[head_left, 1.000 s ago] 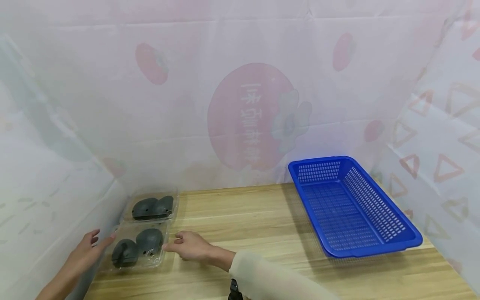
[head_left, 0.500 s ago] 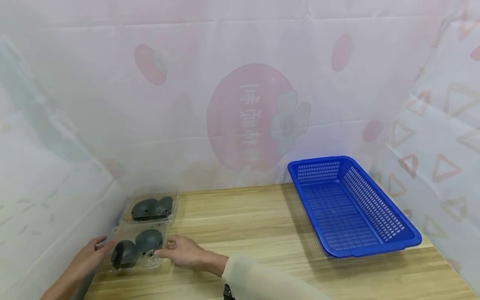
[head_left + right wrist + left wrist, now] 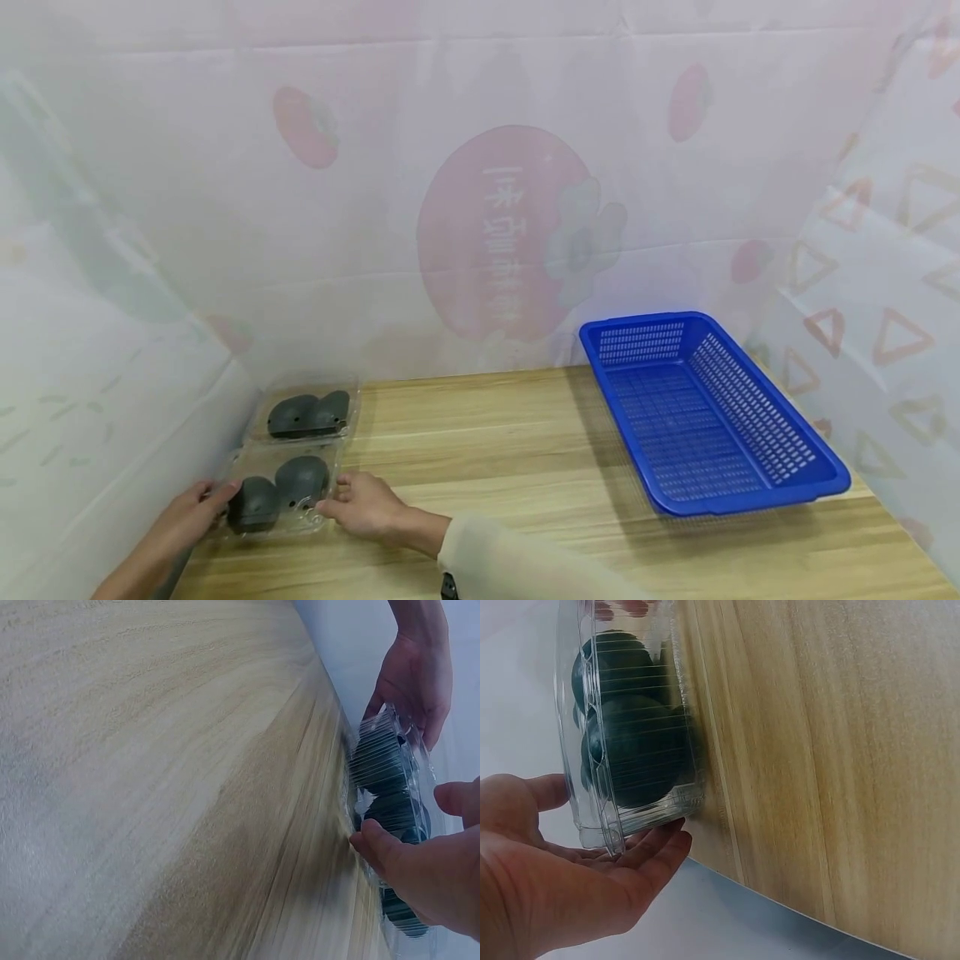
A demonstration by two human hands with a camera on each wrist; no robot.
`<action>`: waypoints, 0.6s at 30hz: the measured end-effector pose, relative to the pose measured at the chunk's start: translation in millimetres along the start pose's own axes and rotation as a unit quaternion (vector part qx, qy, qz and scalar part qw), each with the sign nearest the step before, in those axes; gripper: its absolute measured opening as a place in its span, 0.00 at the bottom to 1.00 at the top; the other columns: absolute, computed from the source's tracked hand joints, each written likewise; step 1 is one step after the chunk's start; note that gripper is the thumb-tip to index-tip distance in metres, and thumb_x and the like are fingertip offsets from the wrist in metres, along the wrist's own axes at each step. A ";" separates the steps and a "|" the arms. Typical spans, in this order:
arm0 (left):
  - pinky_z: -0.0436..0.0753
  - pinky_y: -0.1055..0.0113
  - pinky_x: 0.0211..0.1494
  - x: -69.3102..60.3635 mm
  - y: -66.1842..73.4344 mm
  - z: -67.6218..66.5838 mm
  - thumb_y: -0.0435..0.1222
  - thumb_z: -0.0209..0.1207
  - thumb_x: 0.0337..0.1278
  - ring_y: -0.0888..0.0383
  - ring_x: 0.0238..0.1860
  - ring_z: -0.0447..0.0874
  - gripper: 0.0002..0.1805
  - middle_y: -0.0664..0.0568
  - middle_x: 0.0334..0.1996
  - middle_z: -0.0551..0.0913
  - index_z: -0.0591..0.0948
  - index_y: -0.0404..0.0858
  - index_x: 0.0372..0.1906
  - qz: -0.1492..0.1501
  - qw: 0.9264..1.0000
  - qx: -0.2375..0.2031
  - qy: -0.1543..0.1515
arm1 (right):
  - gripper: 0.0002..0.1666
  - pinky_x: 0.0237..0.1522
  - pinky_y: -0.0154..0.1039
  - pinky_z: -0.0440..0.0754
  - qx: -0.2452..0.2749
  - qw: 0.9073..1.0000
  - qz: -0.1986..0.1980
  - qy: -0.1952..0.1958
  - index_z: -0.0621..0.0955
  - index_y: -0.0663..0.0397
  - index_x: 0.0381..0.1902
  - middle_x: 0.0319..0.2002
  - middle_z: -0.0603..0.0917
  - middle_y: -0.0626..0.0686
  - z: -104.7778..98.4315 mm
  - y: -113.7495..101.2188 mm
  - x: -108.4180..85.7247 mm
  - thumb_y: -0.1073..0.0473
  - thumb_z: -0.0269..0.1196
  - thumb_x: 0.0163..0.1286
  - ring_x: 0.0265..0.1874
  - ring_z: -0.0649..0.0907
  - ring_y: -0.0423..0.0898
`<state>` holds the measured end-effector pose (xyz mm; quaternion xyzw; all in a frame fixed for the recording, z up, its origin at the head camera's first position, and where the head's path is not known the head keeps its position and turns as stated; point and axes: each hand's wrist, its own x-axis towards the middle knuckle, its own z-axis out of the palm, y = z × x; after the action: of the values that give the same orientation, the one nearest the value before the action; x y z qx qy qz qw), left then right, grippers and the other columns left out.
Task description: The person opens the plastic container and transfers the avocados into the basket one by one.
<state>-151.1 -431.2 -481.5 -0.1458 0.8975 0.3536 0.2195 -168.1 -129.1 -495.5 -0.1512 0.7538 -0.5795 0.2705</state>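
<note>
In the head view, two clear plastic boxes with dark green rounded things inside stand at the left of the table, one behind the other. My left hand (image 3: 186,518) grips the left end of the front box (image 3: 264,463); in the left wrist view its thumb touches the lid and its fingers lie along the lower edge. On the opposite end, my right hand (image 3: 369,505) holds the same box between thumb and fingers, as the right wrist view also shows. Just behind it, the rear box (image 3: 341,429) is untouched. What the dark green things are, I cannot tell.
An open blue plastic basket (image 3: 738,507) with slotted walls stands at the right of the wooden table (image 3: 480,454). Printed cloth (image 3: 360,208) hangs at the back and on both sides. The left cloth comes close to the boxes and my left hand.
My left hand has moved right and onto the front box's left end. My right hand has closed in on its right end, thumb now over the edge. The boxes have hardly moved.
</note>
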 end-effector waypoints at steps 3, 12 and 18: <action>0.78 0.37 0.64 1.1 0.4 1.0 0.62 0.35 0.84 0.18 0.70 0.62 0.56 0.11 0.71 0.54 0.43 0.07 0.73 -0.001 1.000 -0.016 -0.003 | 0.35 0.53 0.39 0.87 -0.003 1.000 0.002 0.008 0.74 0.63 0.74 0.56 0.90 0.57 0.6 -0.5 -0.2 0.53 0.67 0.77 0.46 0.91 0.44; 0.77 0.38 0.67 0.7 3.9 3.0 0.61 0.35 0.84 0.18 0.73 0.53 0.56 0.09 0.71 0.47 0.36 0.08 0.74 -0.009 0.998 -0.057 -0.010 | 0.33 0.40 0.32 0.83 0.024 1.000 0.000 0.007 0.74 0.66 0.73 0.33 0.90 0.53 -0.5 -2.6 2.9 0.53 0.65 0.78 0.27 0.83 0.39; 0.78 0.39 0.67 -1.8 4.8 4.8 0.60 0.35 0.85 0.18 0.73 0.55 0.56 0.09 0.71 0.46 0.33 0.08 0.73 -0.006 0.997 -0.074 -0.013 | 0.31 0.38 0.34 0.84 0.023 1.000 0.004 0.012 0.76 0.65 0.71 0.34 0.91 0.52 0.8 -2.5 3.1 0.54 0.66 0.77 0.30 0.86 0.41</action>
<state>-150.2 -424.3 -481.0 -0.1623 0.8652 0.4194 0.2215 -170.4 -132.2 -494.0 -0.1353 0.7437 -0.5977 0.2671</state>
